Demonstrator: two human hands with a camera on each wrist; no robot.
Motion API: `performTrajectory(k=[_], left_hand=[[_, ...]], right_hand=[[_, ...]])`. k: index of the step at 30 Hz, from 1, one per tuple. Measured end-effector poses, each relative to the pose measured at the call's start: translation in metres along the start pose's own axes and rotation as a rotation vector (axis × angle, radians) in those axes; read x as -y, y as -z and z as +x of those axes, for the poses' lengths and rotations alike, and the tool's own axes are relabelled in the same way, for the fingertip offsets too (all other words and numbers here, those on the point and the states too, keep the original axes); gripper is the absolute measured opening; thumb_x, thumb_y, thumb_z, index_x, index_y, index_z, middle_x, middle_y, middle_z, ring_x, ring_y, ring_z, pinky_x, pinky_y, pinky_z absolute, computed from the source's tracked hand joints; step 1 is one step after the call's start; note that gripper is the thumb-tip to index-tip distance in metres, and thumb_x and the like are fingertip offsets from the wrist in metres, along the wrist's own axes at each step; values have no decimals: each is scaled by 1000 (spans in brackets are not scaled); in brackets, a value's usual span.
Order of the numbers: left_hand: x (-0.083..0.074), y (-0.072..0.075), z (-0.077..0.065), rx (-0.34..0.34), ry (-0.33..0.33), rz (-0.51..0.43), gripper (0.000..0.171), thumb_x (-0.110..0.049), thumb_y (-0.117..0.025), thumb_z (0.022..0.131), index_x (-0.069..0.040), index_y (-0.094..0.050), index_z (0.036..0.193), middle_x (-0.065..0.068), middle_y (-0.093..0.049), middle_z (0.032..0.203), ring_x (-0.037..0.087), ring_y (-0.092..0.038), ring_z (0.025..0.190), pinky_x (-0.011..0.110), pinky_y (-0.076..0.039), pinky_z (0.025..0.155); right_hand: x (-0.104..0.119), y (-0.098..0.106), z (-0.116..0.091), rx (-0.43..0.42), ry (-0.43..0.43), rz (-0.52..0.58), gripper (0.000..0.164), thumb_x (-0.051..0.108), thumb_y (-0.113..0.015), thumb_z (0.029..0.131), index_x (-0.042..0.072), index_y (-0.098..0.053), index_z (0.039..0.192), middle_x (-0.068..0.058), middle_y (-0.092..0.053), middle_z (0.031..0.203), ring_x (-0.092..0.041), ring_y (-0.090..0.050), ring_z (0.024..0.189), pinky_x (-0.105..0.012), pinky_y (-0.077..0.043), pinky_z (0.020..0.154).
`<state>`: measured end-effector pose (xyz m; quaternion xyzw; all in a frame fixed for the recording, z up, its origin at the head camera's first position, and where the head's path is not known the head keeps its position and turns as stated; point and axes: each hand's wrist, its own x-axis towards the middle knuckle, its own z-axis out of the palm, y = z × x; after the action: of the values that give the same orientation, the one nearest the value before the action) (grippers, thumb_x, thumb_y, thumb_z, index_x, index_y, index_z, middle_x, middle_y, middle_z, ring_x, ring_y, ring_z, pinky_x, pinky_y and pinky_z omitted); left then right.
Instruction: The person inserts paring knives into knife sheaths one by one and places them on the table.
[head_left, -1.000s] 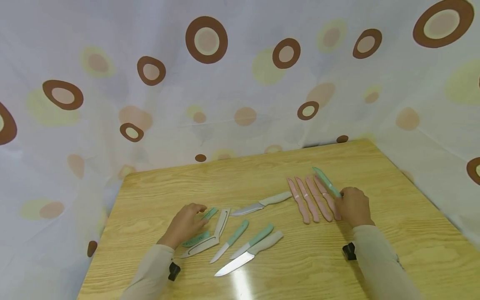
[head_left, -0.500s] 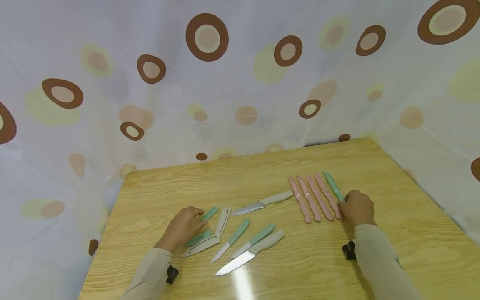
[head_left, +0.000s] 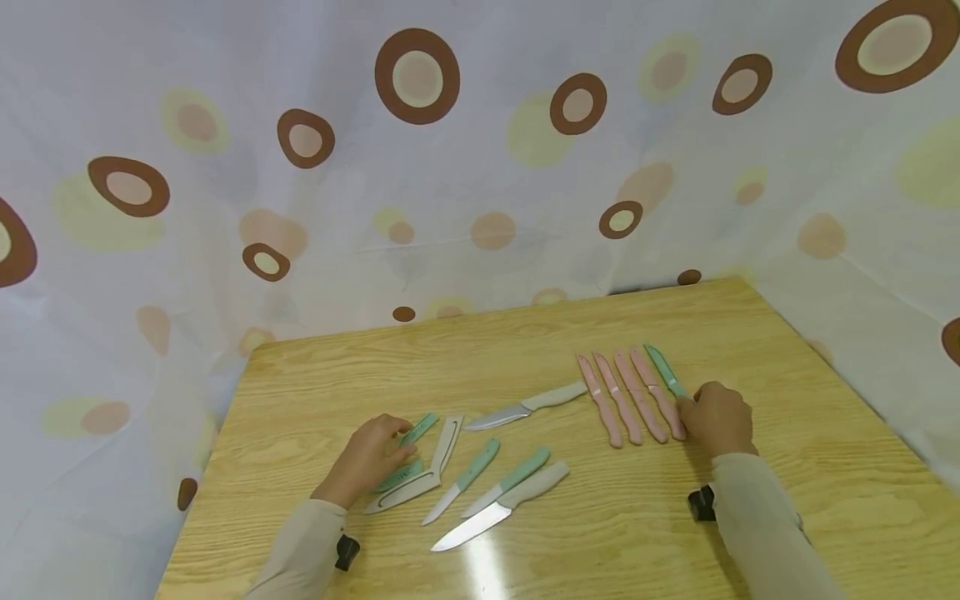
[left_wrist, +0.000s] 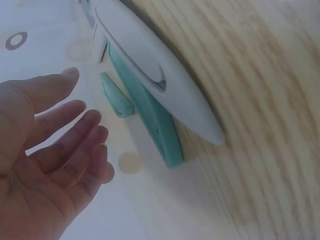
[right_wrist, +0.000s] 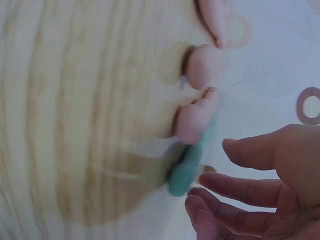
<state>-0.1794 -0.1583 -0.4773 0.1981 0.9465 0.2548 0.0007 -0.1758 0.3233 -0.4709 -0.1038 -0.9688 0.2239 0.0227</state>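
Note:
In the head view my right hand (head_left: 718, 414) is at the handle end of a green sheathed knife (head_left: 663, 367), which lies at the right of a row of several pink sheathed knives (head_left: 609, 404). The right wrist view shows thumb and fingers apart, just off the green handle (right_wrist: 183, 177). My left hand (head_left: 365, 457) hovers beside two green blade sheaths (head_left: 400, 476) and two off-white ones (head_left: 405, 493) set in a V. Its fingers are loosely bent and hold nothing; the left wrist view shows the green sheath (left_wrist: 150, 115) beyond the fingertips.
Between the hands lie two green-handled knives (head_left: 474, 468) and an off-white-handled knife (head_left: 495, 510), all with bare blades. Another off-white-handled knife (head_left: 528, 406) lies behind them, its handle end near the pink row. A patterned curtain (head_left: 487, 183) surrounds the wooden table (head_left: 600, 533).
My right hand has lowered the green sheathed knife to the table beside the pink row, and its fingers have come off the handle. The left hand has hardly moved.

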Motion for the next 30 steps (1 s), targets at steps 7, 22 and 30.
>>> performTrajectory(k=[7,22,30], left_hand=[[-7,3,13,5,9,-1,34,-17,-68,85,0,-62,114,10,-59,107,24,-57,95,36,-50,78],[-13,-12,35,89,93,160,24,-18,-71,82,1,-63,92,6,-56,84,19,-53,76,32,-49,68],[-13,-17,36,70,101,156,18,-15,-71,81,0,-64,84,4,-53,78,18,-51,73,31,-48,65]], right_hand=[[18,11,-26,-1,81,9,45,27,-49,95,-15,-54,111,-19,-62,77,-21,-53,52,-32,-47,41],[60,-29,-82,-108,364,51,16,18,-63,88,2,-67,92,2,-59,71,-5,-50,55,-21,-44,46],[63,-40,-95,-73,372,51,13,17,-65,86,5,-69,90,3,-61,76,-9,-54,65,-27,-49,57]])
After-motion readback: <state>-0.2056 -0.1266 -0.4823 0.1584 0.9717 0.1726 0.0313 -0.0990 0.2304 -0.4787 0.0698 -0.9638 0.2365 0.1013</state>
